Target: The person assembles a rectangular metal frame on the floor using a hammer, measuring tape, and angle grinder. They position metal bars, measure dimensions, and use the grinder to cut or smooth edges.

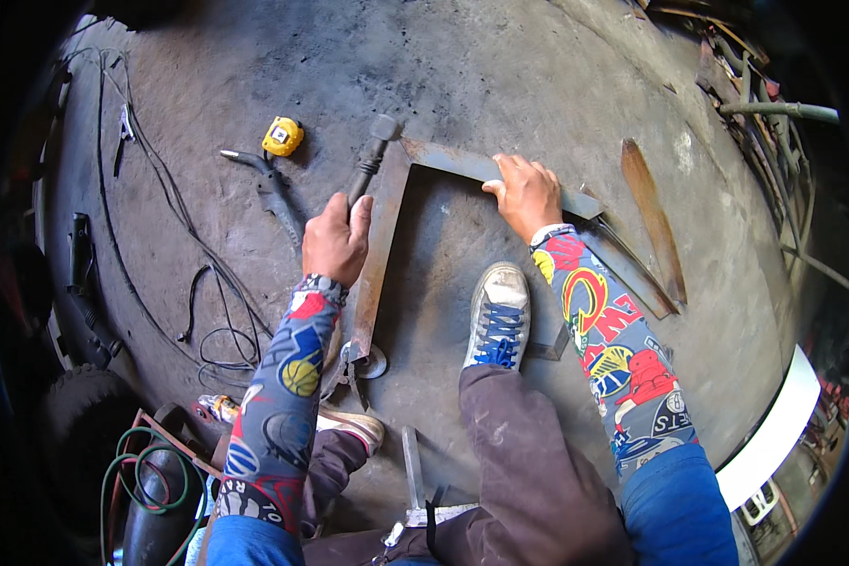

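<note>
My left hand grips the handle of a hammer, whose head rests by the corner of a rusty steel angle frame lying on the concrete floor. My right hand presses flat on the frame's upper bar. My right foot in a white shoe with blue laces stands inside the frame. Both forearms wear colourful printed sleeves.
A yellow tape measure and a welding torch handle lie to the upper left, with black cables trailing across the floor. Rusty flat bars lie at the right. Green hoses coil at the lower left. An angle grinder sits by my left foot.
</note>
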Demonstrator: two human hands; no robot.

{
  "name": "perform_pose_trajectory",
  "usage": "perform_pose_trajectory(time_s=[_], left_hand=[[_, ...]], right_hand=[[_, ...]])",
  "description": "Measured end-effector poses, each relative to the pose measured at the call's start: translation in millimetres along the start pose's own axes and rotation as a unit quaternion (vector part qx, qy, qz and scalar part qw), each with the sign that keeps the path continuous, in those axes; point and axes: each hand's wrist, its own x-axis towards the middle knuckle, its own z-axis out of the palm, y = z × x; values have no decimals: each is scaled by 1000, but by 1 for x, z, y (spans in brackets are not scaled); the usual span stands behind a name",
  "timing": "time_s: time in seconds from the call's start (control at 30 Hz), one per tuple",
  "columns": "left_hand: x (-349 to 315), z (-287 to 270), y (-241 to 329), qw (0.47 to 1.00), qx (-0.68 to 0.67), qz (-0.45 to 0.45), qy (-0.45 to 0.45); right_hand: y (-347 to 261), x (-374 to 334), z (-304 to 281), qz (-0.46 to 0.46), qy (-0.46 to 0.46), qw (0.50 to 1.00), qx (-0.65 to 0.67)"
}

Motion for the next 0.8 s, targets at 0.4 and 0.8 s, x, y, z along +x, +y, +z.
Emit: perform_pose_trajectory(time_s=[0.4,0.8], left_hand=[[-11,-3,15,998,-66,-4,1],[-16,-8,31,969,-181,119,120]], right_hand=[[4,-2,2,-31,45,998,-8],[11,28,0,-16,34,999,21]])
